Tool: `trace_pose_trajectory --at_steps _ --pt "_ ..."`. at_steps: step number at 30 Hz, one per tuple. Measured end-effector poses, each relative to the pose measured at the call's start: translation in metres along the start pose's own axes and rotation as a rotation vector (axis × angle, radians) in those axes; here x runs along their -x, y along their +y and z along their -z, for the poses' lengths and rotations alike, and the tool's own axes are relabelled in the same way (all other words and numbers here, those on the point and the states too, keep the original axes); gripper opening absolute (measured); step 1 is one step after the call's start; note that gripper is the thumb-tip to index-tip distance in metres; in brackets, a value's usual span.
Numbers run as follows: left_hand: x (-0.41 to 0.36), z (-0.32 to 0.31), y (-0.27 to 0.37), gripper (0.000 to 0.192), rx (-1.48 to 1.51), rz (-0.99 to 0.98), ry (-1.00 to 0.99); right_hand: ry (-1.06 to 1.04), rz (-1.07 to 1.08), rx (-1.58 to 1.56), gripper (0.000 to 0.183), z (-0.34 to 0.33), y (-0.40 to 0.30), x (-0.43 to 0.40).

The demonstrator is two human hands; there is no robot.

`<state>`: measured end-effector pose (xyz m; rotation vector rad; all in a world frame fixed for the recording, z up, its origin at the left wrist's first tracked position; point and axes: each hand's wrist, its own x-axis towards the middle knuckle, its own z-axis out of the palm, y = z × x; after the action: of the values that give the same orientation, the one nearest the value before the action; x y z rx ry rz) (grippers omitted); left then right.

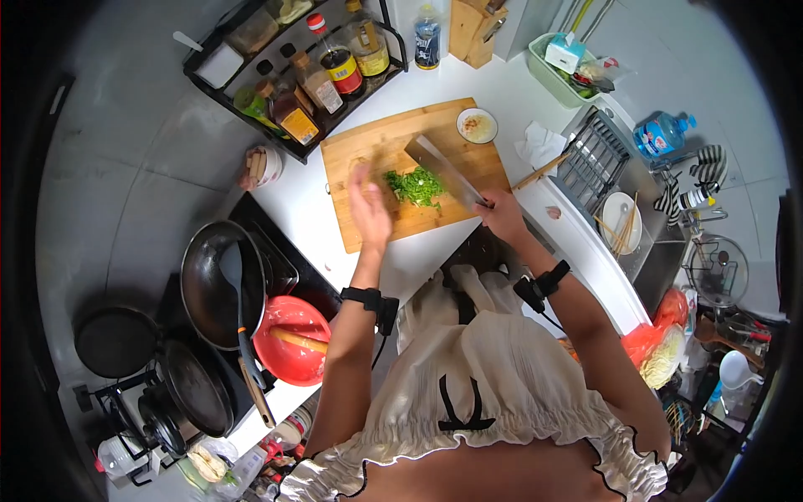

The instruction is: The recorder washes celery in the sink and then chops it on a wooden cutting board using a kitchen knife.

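Note:
My right hand point(502, 216) grips the handle of a cleaver point(442, 169), whose broad blade slants up and left over a wooden cutting board point(414, 128). Just left of the blade, chopped green herbs point(415, 186) lie in a small heap on the board. My left hand point(371, 210), partly blurred, hovers over the board's left part, left of the herbs, fingers extended; I see nothing held in it. Near the board's upper right corner a small white dish point(477, 126) holds minced, pale food that looks like garlic.
A rack of sauce bottles point(342, 69) stands behind the board, a knife block point(473, 31) further right. To the left are a wok point(223, 282) and a red bowl point(292, 342); to the right, a dish rack point(593, 154), chopsticks point(539, 172) and a sink point(659, 267). Garlic cloves point(553, 213) lie nearby.

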<state>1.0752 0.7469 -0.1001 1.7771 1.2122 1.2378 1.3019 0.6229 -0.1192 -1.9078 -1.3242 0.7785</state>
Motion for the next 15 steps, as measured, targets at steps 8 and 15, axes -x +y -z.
trace_pose_trajectory --at_steps 8,15 --pt "0.041 -0.044 0.012 0.062 -0.468 -0.524 -0.774 -0.065 -0.269 -0.653 0.013 -0.015 -0.009 -0.001" --pt "0.013 -0.029 -0.051 0.054 -0.378 -0.007 -0.346 0.079 -0.354 -0.486 0.018 0.009 0.007 0.03"
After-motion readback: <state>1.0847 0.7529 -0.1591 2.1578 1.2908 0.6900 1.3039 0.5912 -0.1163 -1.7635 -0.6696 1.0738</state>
